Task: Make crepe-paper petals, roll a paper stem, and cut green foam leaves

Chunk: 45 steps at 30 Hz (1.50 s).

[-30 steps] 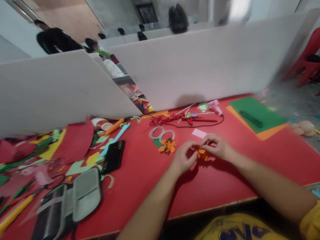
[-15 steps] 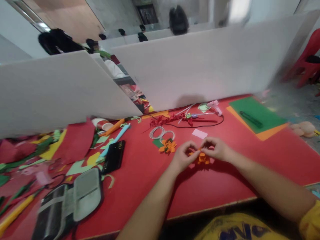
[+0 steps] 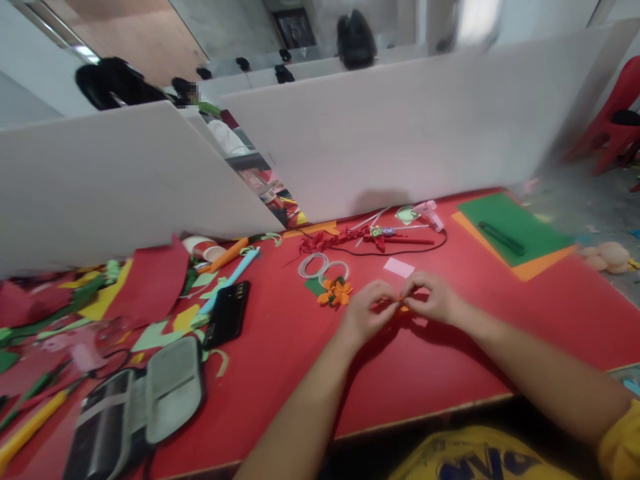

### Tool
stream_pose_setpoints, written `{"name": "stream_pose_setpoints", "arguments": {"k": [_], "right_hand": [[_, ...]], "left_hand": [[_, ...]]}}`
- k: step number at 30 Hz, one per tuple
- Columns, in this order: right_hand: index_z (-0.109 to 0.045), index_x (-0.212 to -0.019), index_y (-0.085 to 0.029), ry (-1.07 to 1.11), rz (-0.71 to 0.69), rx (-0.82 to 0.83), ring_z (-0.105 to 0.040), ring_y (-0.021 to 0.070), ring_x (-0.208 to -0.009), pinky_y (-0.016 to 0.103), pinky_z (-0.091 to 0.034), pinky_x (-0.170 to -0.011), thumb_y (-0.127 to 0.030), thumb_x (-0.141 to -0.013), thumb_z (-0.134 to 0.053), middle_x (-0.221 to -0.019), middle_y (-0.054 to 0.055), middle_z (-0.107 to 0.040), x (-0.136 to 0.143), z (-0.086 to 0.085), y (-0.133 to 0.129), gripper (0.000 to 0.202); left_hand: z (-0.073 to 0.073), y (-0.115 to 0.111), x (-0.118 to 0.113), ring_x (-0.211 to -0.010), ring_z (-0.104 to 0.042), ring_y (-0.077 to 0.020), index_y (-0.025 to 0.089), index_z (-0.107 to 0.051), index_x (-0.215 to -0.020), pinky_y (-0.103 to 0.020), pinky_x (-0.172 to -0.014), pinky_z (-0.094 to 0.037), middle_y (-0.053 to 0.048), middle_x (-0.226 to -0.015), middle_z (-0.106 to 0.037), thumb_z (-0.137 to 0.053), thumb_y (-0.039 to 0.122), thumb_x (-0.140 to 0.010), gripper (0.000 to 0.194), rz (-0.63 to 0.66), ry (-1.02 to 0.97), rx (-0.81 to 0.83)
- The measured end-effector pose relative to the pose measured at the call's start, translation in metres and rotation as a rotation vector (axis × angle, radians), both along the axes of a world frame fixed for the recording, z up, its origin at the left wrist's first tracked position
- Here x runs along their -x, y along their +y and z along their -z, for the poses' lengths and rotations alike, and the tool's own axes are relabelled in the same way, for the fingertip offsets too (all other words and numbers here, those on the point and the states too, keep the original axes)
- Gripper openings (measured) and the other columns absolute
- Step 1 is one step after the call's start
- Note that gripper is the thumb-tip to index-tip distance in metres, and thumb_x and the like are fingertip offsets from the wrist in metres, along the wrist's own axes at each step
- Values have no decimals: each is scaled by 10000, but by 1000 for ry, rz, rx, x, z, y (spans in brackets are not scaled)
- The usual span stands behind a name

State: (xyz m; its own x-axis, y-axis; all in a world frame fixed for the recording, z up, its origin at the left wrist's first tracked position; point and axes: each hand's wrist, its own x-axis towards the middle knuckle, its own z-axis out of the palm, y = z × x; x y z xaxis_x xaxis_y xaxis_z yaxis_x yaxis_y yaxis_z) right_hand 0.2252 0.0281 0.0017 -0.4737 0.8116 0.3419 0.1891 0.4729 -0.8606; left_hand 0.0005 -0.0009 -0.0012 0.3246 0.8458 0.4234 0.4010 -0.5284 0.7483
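Observation:
Above the red table, my left hand and my right hand meet at the fingertips, both closed in a pinch. Between them is a small orange paper flower, mostly hidden by my fingers. Left of my left hand lie finished-looking orange paper flowers on a green scrap, against two pale rings. A pale pink card lies just beyond my hands.
Behind are red paper stems, a pink glue gun and its dark cord. Green sheets with a dark cutter lie right. Leftward are a black phone, an open case and paper scraps. A white partition borders the back.
The orange flower, whose petals hung below my fingers, has turned or lifted and is now mostly covered by them. Both hands stay in nearly the same place.

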Motion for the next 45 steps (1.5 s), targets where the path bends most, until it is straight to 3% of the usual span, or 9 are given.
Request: {"name": "stream_pose_setpoints", "arguments": {"k": [3, 5, 12, 16, 21, 27, 35, 41, 45], "right_hand": [[-704, -876, -227, 41, -22, -363, -707, 215, -913, 371, -578, -858, -110, -880, -679, -939, 60, -772, 0, -4, -2, 120], [-699, -904, -236, 36, -55, -487, -703, 224, -944, 391, -579, -893, -117, -910, -673, -965, 66, -778, 0, -7, -4, 122], [-686, -914, -228, -44, -111, -497, -697, 231, -947, 393, -575, -900, -145, -934, -657, -985, 76, -783, -3, -13, -3, 90], [-734, -909, -210, -162, -51, -335, -693, 214, -838, 348, -555, -798, -197, -920, -692, -887, 66, -776, -4, -13, -3, 45], [-759, -933, -193, -63, -31, 170, -727, 186, -795, 291, -557, -728, -249, -866, -744, -869, 53, -785, -1, -6, -2, 89], [-715, -857, -174, 104, -140, 571, -682, 152, -673, 281, -548, -662, -483, -701, -926, -750, 26, -734, -2, -1, 5, 406], [-696, -804, -159, 60, -128, 775, -664, 142, -626, 261, -526, -604, -434, -511, -1042, -699, 18, -727, -2, 5, 10, 530], [-689, -760, -155, -19, -84, 804, -648, 129, -582, 238, -488, -576, -253, -563, -994, -655, 7, -716, -2, 10, 15, 376], [-688, -755, -153, -45, -64, 795, -643, 127, -569, 234, -481, -571, -154, -584, -928, -649, 5, -720, -1, 11, 16, 295]], "left_hand": [[-4, -1, 7, -903, -718, -178, 241, -780, -977, -296, -834, -551, -51, -970, -763, -742, 215, -964, 48, 20, 57, -200], [-6, -1, 11, -917, -734, -180, 253, -786, -992, -299, -847, -559, -51, -992, -782, -748, 183, -958, 87, 29, 74, -275], [-8, -3, 10, -942, -752, -193, 248, -771, -971, -309, -865, -571, -59, -1012, -804, -728, 233, -978, 46, 43, 115, -214], [-4, -3, 6, -904, -744, -197, 231, -762, -968, -299, -812, -573, -57, -979, -800, -709, 289, -978, 80, -4, 99, -23], [-1, -3, 1, -815, -723, -184, 207, -756, -945, -289, -778, -564, -37, -890, -776, -747, 340, -930, 134, -31, 43, 223], [-1, -4, -1, -798, -689, -182, 184, -717, -892, -293, -750, -553, -55, -861, -748, -793, 438, -894, 265, 24, -100, 448], [11, 1, -3, -679, -617, -139, 178, -677, -853, -266, -633, -467, -27, -797, -682, -906, 550, -754, 448, 86, -247, 725], [23, 4, -6, -573, -546, -111, 164, -693, -860, -245, -545, -422, -15, -723, -659, -901, 556, -749, 458, 58, -199, 804], [29, 7, -7, -626, -593, -130, 155, -727, -837, -258, -593, -450, -47, -760, -704, -901, 535, -751, 426, 42, -165, 725]]}}
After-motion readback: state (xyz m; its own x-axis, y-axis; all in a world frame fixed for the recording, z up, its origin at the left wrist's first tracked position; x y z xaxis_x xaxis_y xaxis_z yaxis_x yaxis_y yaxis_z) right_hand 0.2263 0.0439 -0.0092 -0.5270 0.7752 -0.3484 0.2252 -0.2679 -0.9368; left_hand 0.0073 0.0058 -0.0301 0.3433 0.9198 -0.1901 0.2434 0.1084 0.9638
